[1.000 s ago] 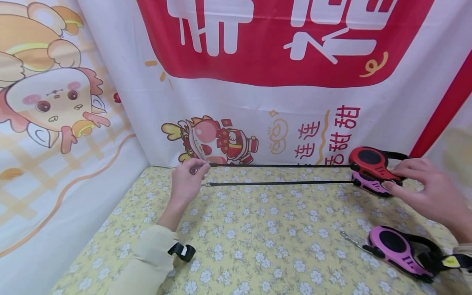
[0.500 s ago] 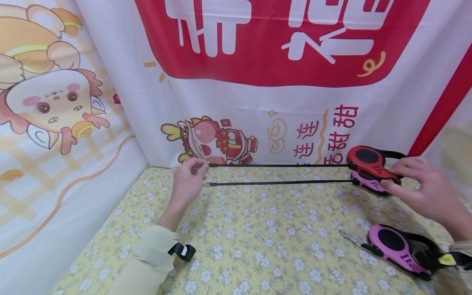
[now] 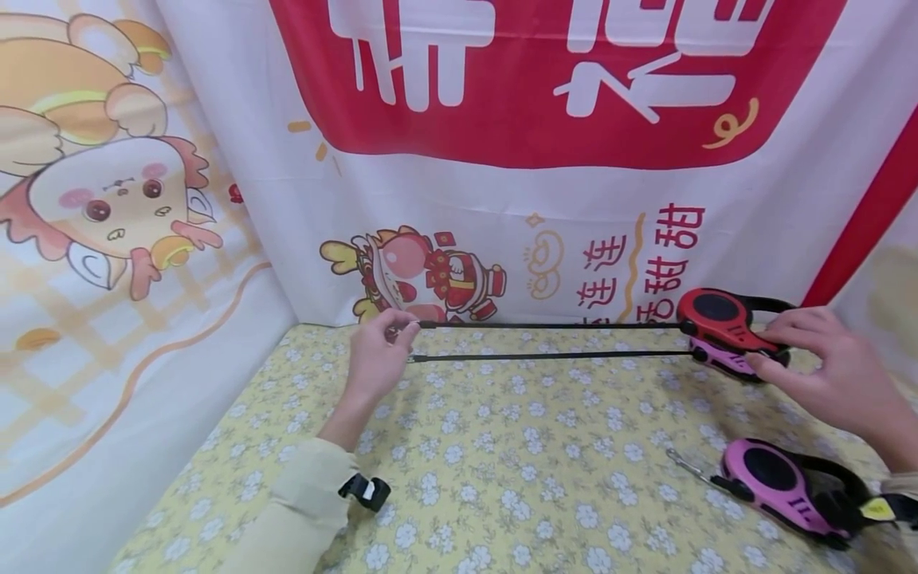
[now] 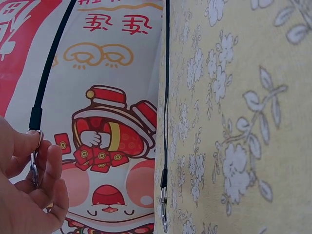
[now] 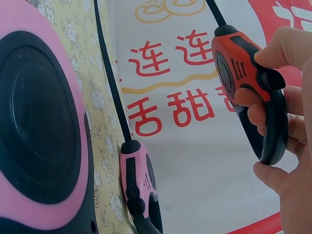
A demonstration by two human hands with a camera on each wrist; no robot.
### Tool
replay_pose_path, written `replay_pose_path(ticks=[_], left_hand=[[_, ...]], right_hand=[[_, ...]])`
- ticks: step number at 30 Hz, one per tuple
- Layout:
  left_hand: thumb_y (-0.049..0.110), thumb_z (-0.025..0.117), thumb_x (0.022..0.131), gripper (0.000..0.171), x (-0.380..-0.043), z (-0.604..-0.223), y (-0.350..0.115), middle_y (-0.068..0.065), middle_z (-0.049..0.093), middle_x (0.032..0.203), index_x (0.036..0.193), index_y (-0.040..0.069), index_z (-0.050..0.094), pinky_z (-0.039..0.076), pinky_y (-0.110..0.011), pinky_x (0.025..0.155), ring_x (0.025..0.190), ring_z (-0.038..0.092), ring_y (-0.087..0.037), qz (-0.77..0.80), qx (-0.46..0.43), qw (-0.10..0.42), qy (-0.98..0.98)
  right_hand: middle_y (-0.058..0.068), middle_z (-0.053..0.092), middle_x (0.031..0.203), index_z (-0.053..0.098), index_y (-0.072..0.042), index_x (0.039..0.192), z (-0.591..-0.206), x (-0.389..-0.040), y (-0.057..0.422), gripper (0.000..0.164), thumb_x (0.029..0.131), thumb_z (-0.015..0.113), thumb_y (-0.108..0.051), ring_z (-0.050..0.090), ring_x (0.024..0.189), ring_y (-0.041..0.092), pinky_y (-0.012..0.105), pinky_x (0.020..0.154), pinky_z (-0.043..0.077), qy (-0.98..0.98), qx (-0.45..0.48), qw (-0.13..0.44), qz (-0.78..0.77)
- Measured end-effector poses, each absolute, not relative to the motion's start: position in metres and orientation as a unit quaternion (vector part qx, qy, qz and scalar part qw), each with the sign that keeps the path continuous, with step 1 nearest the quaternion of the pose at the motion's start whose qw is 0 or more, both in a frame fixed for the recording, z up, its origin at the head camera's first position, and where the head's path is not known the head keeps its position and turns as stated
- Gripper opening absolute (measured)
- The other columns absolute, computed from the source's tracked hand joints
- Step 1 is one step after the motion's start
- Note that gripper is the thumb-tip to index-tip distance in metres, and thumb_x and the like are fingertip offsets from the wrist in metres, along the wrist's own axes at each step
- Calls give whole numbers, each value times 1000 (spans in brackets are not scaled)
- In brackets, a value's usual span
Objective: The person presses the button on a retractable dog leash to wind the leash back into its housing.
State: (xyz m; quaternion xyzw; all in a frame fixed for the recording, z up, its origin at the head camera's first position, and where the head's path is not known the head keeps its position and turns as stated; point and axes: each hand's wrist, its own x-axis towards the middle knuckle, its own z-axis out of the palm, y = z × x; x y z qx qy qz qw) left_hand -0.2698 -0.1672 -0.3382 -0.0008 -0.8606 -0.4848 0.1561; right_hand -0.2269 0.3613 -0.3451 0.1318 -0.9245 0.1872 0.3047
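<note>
Left hand [image 3: 380,351] pinches the clip [image 4: 34,165] of the red leash [image 3: 713,311], thumb against fingers; right hand [image 3: 835,367] grips the red leash at its handle end. Red strap [image 3: 545,324] runs straight between the hands, raised off the tabletop [image 3: 502,454]. Can't tell if a finger presses the black button [image 5: 270,79] by the right hand.

Far pink leash [image 3: 727,363] lies on the tabletop below the right hand, partly covered by the red leash in the head view. Its strap is drawn out, far clip [image 4: 164,209] down near the left hand. Near pink leash [image 3: 782,486] sits on the body side of the right hand, strap in.

Doing this well: pull evenly, hands level, strap flat. The strap probably recoils and the left pinch looks small, so a firmer hold at the clip's base seems safer; a slip could snap it toward the right hand. Any lowering is best done by both hands together, clear of the pink strap [image 3: 559,355], to avoid dragging or crossing it.
</note>
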Motion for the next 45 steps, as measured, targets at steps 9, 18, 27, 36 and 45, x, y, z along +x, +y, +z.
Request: replay_pose_path(ticks=[9, 18, 27, 36, 45], left_hand=[[21, 68, 104, 15, -267, -336, -163, -7, 71, 112, 116, 14, 73, 58, -34, 72, 87, 66, -21, -472, -12, 167, -865], [21, 69, 103, 15, -265, -337, -162, -7, 68, 114, 114, 13, 74, 56, -34, 79, 96, 63, -23, -462, -21, 172, -870], [21, 70, 103, 13, -266, -338, -159, -6, 69, 115, 113, 14, 75, 56, -34, 79, 96, 64, -23, -463, -28, 166, -870], [24, 73, 102, 14, -264, -339, -156, -6, 71, 116, 112, 15, 77, 57, -33, 79, 97, 67, -23, -453, -29, 166, -876], [29, 77, 99, 21, -262, -340, -156, -7, 75, 119, 112, 13, 80, 55, -32, 73, 91, 69, -22, -436, -47, 176, -881]], right_hand=[[26, 67, 108, 75, 7, 96, -344, -225, 360, 29, 80, 88, -13, 46, 106, 36, 40, 71, 40, -924, 137, 308, 179], [24, 68, 106, 76, 5, 94, -345, -225, 359, 27, 78, 88, -13, 49, 103, 34, 37, 74, 39, -920, 149, 315, 178], [21, 71, 103, 77, 1, 92, -346, -227, 357, 24, 76, 89, -13, 49, 99, 27, 23, 74, 35, -914, 165, 325, 178], [22, 70, 103, 76, 3, 93, -345, -225, 353, 24, 77, 88, -10, 53, 101, 33, 38, 76, 40, -918, 166, 316, 175], [21, 70, 104, 78, 4, 95, -347, -227, 354, 27, 78, 90, -12, 53, 101, 33, 39, 78, 41, -918, 171, 313, 174]])
